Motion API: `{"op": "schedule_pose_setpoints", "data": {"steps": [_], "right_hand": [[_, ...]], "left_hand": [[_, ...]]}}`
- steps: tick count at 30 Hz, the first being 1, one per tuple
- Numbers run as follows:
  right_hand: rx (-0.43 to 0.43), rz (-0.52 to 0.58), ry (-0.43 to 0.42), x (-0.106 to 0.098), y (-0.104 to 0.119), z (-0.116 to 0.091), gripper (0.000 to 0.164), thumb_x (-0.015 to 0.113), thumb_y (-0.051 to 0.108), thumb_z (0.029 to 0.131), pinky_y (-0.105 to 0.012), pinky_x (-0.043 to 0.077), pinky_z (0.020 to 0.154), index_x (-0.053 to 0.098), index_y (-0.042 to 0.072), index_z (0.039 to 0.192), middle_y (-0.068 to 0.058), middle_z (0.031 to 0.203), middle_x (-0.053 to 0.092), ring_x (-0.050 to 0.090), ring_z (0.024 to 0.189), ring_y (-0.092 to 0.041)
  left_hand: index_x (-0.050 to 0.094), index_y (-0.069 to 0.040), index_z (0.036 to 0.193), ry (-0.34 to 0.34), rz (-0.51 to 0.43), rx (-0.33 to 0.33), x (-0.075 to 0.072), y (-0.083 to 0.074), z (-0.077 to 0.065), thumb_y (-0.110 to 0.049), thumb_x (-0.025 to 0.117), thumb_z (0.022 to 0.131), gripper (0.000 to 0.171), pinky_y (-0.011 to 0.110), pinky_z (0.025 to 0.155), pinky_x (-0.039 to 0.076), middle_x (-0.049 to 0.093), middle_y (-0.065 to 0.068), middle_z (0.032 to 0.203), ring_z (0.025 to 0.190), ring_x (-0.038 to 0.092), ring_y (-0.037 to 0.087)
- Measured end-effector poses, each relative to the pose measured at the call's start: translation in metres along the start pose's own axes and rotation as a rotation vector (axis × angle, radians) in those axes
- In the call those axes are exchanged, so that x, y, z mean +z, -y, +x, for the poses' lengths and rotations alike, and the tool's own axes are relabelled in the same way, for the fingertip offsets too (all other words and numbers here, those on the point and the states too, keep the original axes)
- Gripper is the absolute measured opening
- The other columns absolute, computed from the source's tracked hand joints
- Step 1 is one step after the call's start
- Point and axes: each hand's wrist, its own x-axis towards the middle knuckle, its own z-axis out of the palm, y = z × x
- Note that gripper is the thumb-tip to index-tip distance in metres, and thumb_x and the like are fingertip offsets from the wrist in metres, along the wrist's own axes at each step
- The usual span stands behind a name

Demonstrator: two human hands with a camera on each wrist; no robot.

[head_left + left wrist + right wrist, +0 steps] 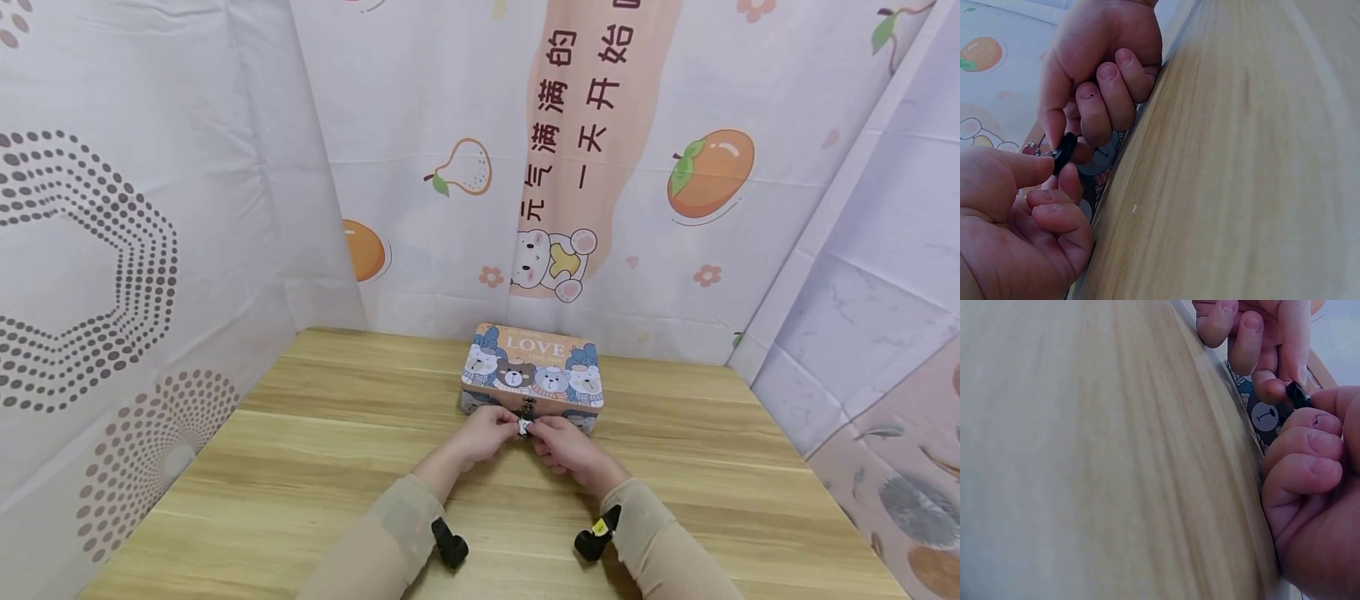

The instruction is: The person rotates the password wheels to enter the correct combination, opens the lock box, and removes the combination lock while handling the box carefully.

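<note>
Pinching a small black-and-white lock-like piece [525, 427] between thumb and forefinger of the left hand [483, 433], with the remaining fingers bent towards the palm. Gripping the same piece from its other side between thumb and forefinger of the right hand [570, 450], likewise with the other fingers folded in. Parted at the fingertips, on both hands, by little more than the thickness of the piece. Held just in front of a closed box [532, 367], right below the metal clasp [528, 406] at the middle of its front wall; cannot tell whether linked to that clasp or loose. Seen as dark from both wrists. Placed, as to the box, near the far edge of the table [300, 467], roughly midway between the two far corners. Printed on the lid with LOVE in pale letters above a row of cartoon bears. Reaching in over the table in pale sleeves [397, 517], with a black device [450, 546] at each wrist. Hung beyond the far edge with a white curtain [412, 100] bearing printed fruit.
</note>
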Motion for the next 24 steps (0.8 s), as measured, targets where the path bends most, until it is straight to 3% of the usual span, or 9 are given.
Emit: {"op": "schedule_pose_setpoints", "data": {"steps": [24], "right_hand": [[0.017, -0.002, -0.025, 0.001, -0.001, 0.0024, 0.029, 0.046, 0.027, 0.108, -0.022, 0.023, 0.043, 0.055, 0.0, 0.109, 0.003, 0.064, 0.036, 0.027, 0.048, -0.009]], "left_hand": [[0.066, 0.0, 0.106, 0.001, -0.008, -0.017, 0.0001, 0.0033, 0.0044, -0.011, 0.059, 0.102, 0.014, 0.023, 0.041, 0.034, 0.064, 0.005, 0.087, 0.047, 0.038, 0.009]]}}
